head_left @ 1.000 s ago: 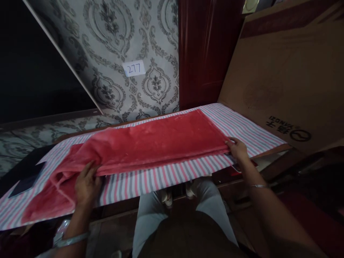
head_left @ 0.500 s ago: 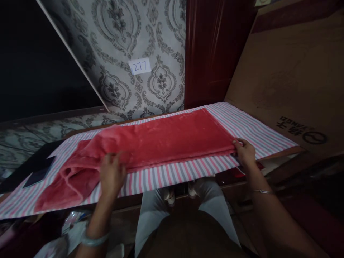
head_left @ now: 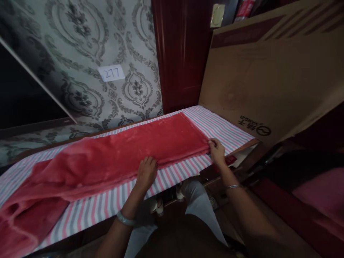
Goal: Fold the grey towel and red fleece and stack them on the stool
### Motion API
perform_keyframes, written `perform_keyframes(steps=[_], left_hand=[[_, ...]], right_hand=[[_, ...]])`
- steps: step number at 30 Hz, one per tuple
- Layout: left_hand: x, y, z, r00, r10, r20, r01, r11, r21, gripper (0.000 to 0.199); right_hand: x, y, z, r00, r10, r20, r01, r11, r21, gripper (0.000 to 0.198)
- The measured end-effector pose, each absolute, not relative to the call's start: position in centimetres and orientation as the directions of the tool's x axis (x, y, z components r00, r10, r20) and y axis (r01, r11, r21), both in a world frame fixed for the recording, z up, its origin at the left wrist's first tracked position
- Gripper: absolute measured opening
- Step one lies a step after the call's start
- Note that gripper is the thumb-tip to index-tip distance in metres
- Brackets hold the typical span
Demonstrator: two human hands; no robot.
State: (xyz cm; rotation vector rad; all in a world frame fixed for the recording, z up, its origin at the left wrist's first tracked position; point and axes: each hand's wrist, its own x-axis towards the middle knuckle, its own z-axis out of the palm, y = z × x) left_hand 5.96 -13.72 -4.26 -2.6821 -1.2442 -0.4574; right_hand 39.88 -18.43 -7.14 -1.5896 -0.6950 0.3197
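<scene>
A red plush blanket (head_left: 139,143) lies lengthwise on a striped cloth. Its right part is folded into a flat band, while the left part is bunched and loose. At the near right corner, my right hand (head_left: 217,152) pinches the folded edge between thumb and fingers. My left hand (head_left: 147,172) is at the near edge, around the middle of the band, its fingers curled together over the fabric. The left thumb is hidden from view.
The striped cloth (head_left: 220,125) covers a long narrow table against a patterned wall (head_left: 113,43). A big cardboard box (head_left: 268,71) stands at the right end. A dark screen (head_left: 21,89) is at the left. A paper marked 277 (head_left: 111,72) is on the wall.
My left hand has moved right along the blanket's near edge, closer to my right hand. My right hand keeps the corner. The view has turned to the right.
</scene>
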Motion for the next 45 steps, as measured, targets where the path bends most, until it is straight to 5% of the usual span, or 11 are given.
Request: perform_keyframes(steps=[14,25,29,34,45], left_hand=[[5.4,-13.3,-5.5,0.633,0.601,0.488,0.689,-0.725,-0.001,0.026],[5.5,-13.8,-5.5,0.595,0.631,0.497,0.712,-0.701,0.037,0.027],[5.6,-13.7,-5.7,0.593,0.637,0.492,0.710,-0.702,0.052,0.028],[5.6,-13.7,-5.8,0.598,0.661,0.453,0.727,-0.685,0.041,0.028],[5.5,-14.7,-4.9,0.530,0.739,0.416,0.803,-0.595,0.033,0.031]], right_hand=[[39.5,-18.2,-7.9,0.812,0.454,0.367,0.440,-0.062,-0.896,0.034],[39.5,-18.6,-8.6,0.622,0.447,0.643,0.771,-0.206,-0.603,0.034],[37.5,-19.7,-8.2,0.337,0.581,0.741,0.903,0.023,-0.429,0.029],[33.5,-20.5,-8.3,-0.008,0.738,0.675,0.912,0.283,-0.299,0.031],[32.3,-19.6,-8.6,0.110,0.805,0.583,0.907,0.158,-0.390,0.031]])
